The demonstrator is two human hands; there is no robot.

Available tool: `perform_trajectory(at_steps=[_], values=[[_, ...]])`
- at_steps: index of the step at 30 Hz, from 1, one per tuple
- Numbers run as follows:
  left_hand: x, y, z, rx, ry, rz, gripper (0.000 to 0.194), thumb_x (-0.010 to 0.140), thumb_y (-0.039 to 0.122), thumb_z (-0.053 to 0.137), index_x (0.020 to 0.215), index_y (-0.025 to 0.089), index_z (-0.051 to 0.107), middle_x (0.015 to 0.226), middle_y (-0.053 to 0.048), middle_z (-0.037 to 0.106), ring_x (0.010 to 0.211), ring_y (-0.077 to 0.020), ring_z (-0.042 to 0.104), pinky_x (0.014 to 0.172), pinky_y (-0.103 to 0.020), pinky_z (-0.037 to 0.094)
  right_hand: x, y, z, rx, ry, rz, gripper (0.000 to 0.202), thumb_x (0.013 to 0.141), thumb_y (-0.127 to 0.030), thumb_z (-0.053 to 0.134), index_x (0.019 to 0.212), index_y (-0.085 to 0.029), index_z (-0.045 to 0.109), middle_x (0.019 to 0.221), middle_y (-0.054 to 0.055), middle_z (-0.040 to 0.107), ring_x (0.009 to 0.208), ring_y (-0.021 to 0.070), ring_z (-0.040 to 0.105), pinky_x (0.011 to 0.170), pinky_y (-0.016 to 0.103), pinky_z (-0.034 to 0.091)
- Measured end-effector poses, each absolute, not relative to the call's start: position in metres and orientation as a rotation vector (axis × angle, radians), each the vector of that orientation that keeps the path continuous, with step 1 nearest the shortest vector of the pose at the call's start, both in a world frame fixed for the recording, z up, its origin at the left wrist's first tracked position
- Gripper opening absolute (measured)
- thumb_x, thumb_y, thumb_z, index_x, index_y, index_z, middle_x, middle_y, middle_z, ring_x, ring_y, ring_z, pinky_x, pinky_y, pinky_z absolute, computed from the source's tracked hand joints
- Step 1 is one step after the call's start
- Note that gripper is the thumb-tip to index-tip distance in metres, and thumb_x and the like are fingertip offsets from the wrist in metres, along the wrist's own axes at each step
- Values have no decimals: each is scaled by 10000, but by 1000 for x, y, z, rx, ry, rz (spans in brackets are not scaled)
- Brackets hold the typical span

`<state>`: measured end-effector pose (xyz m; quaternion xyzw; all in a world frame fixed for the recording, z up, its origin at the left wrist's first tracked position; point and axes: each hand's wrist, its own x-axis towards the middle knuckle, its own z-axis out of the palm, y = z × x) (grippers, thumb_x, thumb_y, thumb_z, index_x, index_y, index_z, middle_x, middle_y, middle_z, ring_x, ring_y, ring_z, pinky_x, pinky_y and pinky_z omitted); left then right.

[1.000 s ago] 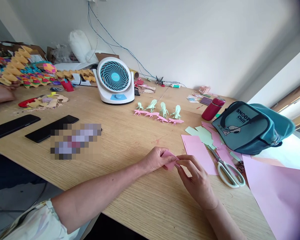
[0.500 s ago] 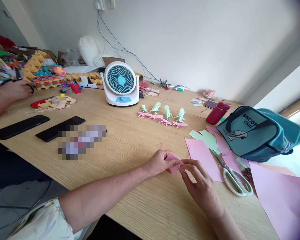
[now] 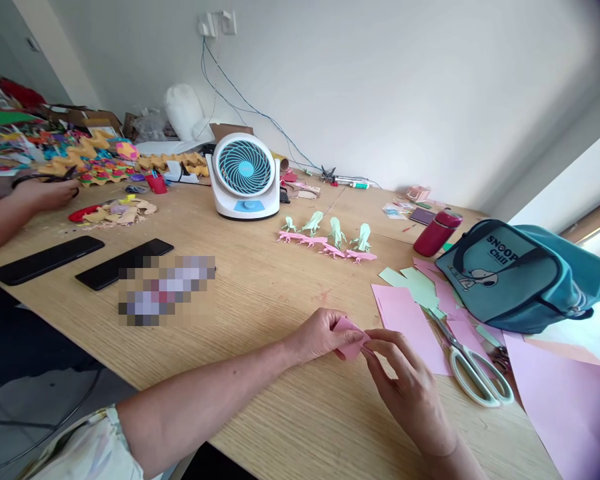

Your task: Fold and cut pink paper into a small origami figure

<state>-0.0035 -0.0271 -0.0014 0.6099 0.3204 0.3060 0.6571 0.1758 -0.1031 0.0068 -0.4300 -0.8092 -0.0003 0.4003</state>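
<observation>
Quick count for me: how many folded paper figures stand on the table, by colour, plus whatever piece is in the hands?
Green paper figures: 4
Pink paper figures: 4
Pink paper piece held between left hand and right hand: 1
Total: 9

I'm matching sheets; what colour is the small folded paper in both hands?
The small folded paper is pink, clearest in the head view.

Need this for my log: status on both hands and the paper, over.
Left fingers pinching folded pink paper. Right fingers pinching its edge. Scissors apart, off right; nothing seen blocking.
</observation>
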Motion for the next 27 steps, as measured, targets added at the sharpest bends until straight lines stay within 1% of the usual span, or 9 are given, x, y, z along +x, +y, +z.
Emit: perform_trajectory(at_steps=[8, 14, 21, 27], values=[[-4, -26, -2, 1345, 711, 609, 549, 675, 640, 738, 814, 122, 620, 729, -21, 635, 674, -152, 625, 562, -250, 512, 181, -103, 3, -1076, -2065, 3, 195, 939, -113, 535, 1079, -235, 594, 1047, 90, 656, 927, 224, 657, 785, 367, 544], [-5, -26, -2, 1436, 730, 696, 480, 741, 590, 714, 781, 120, 625, 686, 5, 590, 621, -100, 550, 545, -201, 419, 180, -103, 7, -1091, -2070, -7, 203, 937, -94, 535, 1076, -231, 592, 1051, 87, 665, 919, 213, 655, 780, 360, 540], [-4, -27, 5, 1356, 714, 687, 471, 709, 571, 747, 768, 120, 623, 682, 10, 587, 621, -100, 534, 569, -207, 389, 181, -102, 8, -1087, -2059, -2, 203, 935, -85, 527, 1051, -234, 602, 1049, 88, 665, 922, 207, 661, 756, 347, 548], [-4, -29, 8, 1301, 725, 683, 468, 680, 558, 773, 726, 129, 594, 643, 28, 561, 592, -90, 504, 554, -204, 353, 182, -103, 10, -1082, -2074, -14, 211, 930, -67, 526, 1034, -233, 602, 1052, 92, 658, 916, 207, 654, 771, 356, 539]])
